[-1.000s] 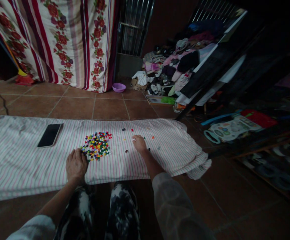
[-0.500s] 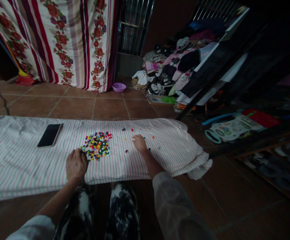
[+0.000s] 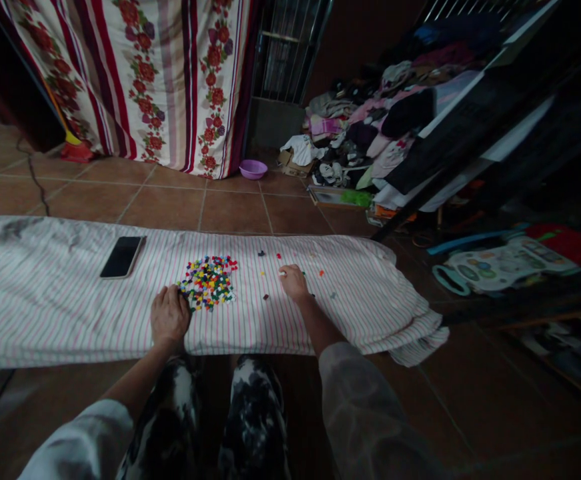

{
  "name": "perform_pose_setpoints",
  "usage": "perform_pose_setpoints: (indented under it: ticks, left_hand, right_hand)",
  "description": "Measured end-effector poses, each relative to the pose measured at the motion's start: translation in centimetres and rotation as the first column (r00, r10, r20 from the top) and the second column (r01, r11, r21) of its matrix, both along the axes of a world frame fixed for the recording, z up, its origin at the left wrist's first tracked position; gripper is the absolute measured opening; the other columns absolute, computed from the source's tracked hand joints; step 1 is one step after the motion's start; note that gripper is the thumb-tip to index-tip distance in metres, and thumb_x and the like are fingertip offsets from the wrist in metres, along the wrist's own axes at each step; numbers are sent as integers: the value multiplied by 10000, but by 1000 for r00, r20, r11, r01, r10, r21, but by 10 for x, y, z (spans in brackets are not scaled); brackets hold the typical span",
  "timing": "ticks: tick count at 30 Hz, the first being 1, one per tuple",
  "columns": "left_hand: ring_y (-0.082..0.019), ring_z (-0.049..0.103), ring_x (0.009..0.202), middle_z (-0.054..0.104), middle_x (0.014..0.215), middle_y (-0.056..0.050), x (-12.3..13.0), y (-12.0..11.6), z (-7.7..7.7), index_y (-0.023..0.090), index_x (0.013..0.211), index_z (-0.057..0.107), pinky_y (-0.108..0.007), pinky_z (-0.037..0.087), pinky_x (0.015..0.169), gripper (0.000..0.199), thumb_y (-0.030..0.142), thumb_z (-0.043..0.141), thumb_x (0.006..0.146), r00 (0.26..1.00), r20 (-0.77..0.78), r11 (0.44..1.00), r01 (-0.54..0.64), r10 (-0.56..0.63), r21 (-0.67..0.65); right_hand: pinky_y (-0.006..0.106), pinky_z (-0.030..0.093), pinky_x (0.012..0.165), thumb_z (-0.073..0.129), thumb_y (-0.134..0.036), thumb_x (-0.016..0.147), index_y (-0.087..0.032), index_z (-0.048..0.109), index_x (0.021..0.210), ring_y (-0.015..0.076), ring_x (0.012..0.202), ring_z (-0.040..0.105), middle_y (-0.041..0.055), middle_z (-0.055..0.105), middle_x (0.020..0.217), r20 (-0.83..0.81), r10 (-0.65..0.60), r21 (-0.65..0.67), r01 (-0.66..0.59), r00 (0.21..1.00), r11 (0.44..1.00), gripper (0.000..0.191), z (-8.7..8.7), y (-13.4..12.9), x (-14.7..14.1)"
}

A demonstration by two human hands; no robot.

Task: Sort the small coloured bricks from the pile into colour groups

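Two hands on one striped cloth (image 3: 105, 313). Left hand (image 3: 171, 315): palm down, fingers loosely extended, touching left edge of one multicoloured heap (image 3: 209, 283), pieces too many to count. Right hand (image 3: 294, 283): fingers bunched at one white piece (image 3: 283, 273), grip or touch, cannot tell. Around it, several loose pieces: one orange (image 3: 321, 273), one red (image 3: 279, 256). One phone (image 3: 122, 257) left of heap.

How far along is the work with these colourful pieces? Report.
Apparently done: a red piece and orange piece, among others, lie apart on the striped cloth. In hand: the right hand appears to pinch a white piece. Remaining: the mixed pile by the left hand.
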State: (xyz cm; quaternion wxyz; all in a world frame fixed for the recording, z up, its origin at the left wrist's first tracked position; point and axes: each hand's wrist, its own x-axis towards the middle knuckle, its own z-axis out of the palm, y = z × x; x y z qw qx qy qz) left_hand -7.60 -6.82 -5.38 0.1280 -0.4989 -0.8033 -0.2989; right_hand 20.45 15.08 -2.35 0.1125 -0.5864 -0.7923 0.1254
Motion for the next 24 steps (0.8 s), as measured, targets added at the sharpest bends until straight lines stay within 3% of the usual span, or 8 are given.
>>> perform_pose_setpoints:
  ticks: [9,15,20,24]
  left_hand:
    - [-301,486,1209,632,1108,-188,1,0,3,88,1202,521,-478,358,1030,384,255,343,906,1000,22,1000,-10,10,-28]
    - [-305,497,1200,636,1093,-173,1,-1,3,103,1203,514,-480,362,1018,377,258,336,909,1000,-1,1000,-11,11,-24]
    - [-303,494,1201,634,1092,-166,1,-1,3,114,1201,514,-484,354,1019,371,250,335,906,1000,11,1000,-6,6,-2]
    - [-296,485,1207,626,1106,-173,1,-1,2,106,1203,513,-469,345,1030,378,255,326,911,1000,26,1000,2,-2,-3]
  right_hand:
    - [249,422,889,515,-158,882,-167,664,1134,184,993,585,104,610,1116,-23,17,76,-15,1000,997,293,14,-17,-9]
    - [236,456,811,497,-169,890,-187,685,1049,145,871,591,66,611,1053,-158,219,71,-210,963,975,247,12,-50,-40]
    - [319,436,941,560,-200,864,-208,714,958,193,1043,539,74,599,1092,-251,394,180,-357,884,917,180,4,-87,-69]
    - [374,408,997,555,-194,873,-239,721,960,217,1147,473,70,565,1199,-248,464,219,-417,851,882,193,1,-113,-84]
